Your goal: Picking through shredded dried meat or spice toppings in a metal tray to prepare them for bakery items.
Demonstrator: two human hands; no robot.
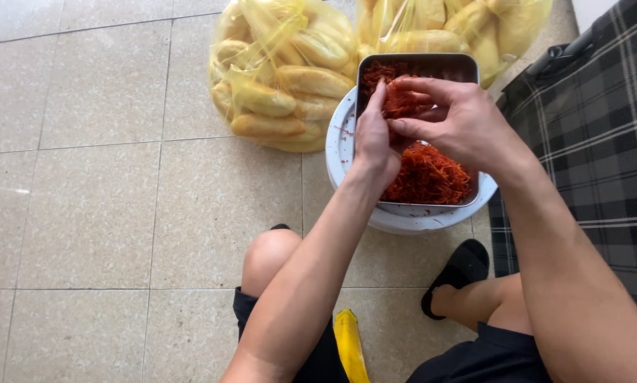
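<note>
Both hands are in the metal tray (467,67) of shredded red stuff (428,176), which sits on a white bucket lid (341,138) on the floor. The left hand (374,138) and right hand (460,117) have their fingers pinched on a clump, maybe teasing it apart, hard to tell. Plenty of shreds are left in the tray, and the bread rolls (283,89) are all bagged.

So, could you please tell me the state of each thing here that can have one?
Metal tray: open, partly filled with red shreds.
Red shreds: loose, heaped at the near end.
Left hand: pinching shreds.
Right hand: pinching shreds.
Yellow bags of bread rolls: full, closed.
White bucket lid: under the tray.
</note>
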